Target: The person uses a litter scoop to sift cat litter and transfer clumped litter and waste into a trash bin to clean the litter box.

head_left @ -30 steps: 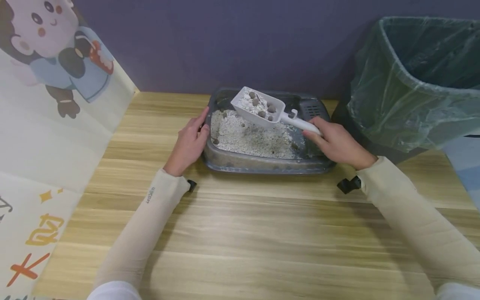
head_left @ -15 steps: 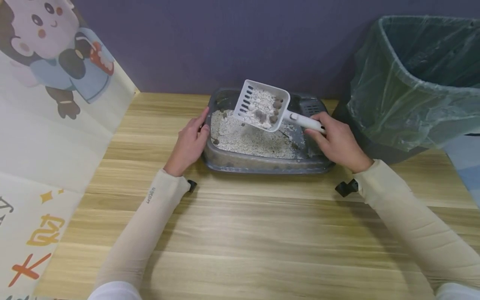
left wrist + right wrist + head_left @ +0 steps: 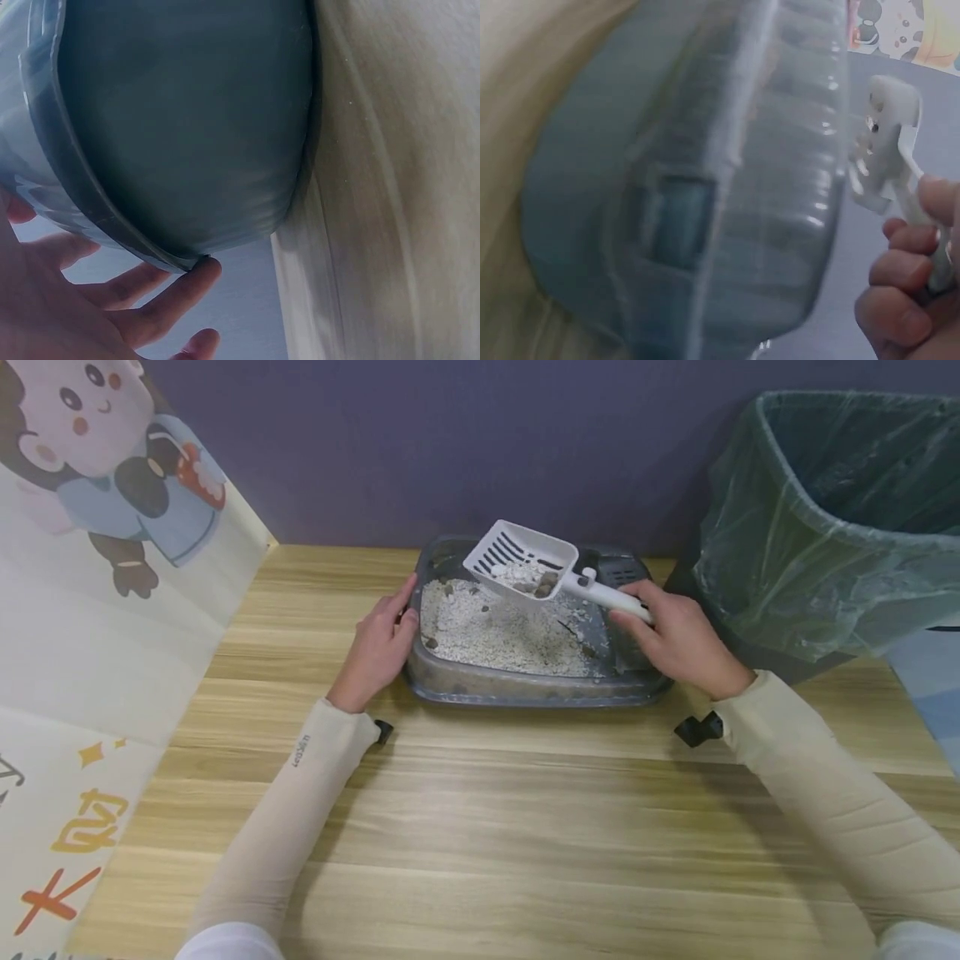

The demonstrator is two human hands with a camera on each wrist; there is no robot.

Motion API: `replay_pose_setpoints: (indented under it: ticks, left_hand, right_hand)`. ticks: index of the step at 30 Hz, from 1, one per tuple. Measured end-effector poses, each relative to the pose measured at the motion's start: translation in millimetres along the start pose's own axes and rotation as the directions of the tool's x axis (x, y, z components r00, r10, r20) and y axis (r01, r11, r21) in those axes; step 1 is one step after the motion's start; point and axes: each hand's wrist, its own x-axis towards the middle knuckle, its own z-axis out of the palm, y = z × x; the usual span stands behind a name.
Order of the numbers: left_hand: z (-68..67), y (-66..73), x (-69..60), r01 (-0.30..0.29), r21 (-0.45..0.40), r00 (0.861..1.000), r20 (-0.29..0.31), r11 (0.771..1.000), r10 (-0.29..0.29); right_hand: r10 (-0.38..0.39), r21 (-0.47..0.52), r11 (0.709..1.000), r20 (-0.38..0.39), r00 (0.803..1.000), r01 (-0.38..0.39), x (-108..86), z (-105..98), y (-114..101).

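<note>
A grey litter tray [image 3: 536, 690] of pale granules and small brown lumps stands on the wooden table. My left hand [image 3: 378, 645] rests against its left rim, fingers extended; the left wrist view shows this hand [image 3: 90, 300] with fingertips touching the tray's rim [image 3: 94, 199]. Over the tray, my right hand [image 3: 686, 643] grips the handle of a white slotted scoop [image 3: 603, 597]. Granules and brown lumps lie toward the handle end of its pan. In the right wrist view, curled fingers of the right hand [image 3: 911, 292] surround the handle, beside the scoop's pan [image 3: 892, 142].
A dark bin with a translucent green liner [image 3: 780, 560] stands at the right, close to the tray. Behind the tray rises a dark purple wall [image 3: 450, 443]. A white panel with cartoon figures [image 3: 97, 643] borders the wooden table [image 3: 480, 827] on the left.
The scoop has tilted back and forth over the tray, and its load has shrunk and gathered toward the handle, baring slots. My left hand and the tray have stayed in place.
</note>
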Motion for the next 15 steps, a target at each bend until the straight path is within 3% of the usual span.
replay_pose_setpoints:
  ticks: [7, 15]
  left_hand:
    - [0.6, -1.9, 0.0, -0.004, 0.004, 1.0, -0.002, 1.0, 0.004]
    - [0.1, -0.7, -0.2, -0.007, 0.019, 1.0, -0.009, 1.0, 0.007]
  right_hand:
    - [-0.06, 0.012, 0.998, 0.065, 0.996, 0.059, 9.2, -10.0, -7.4]
    - [-0.057, -0.01, 0.998, 0.059, 0.997, 0.057, 16.2, -15.7, -15.9]
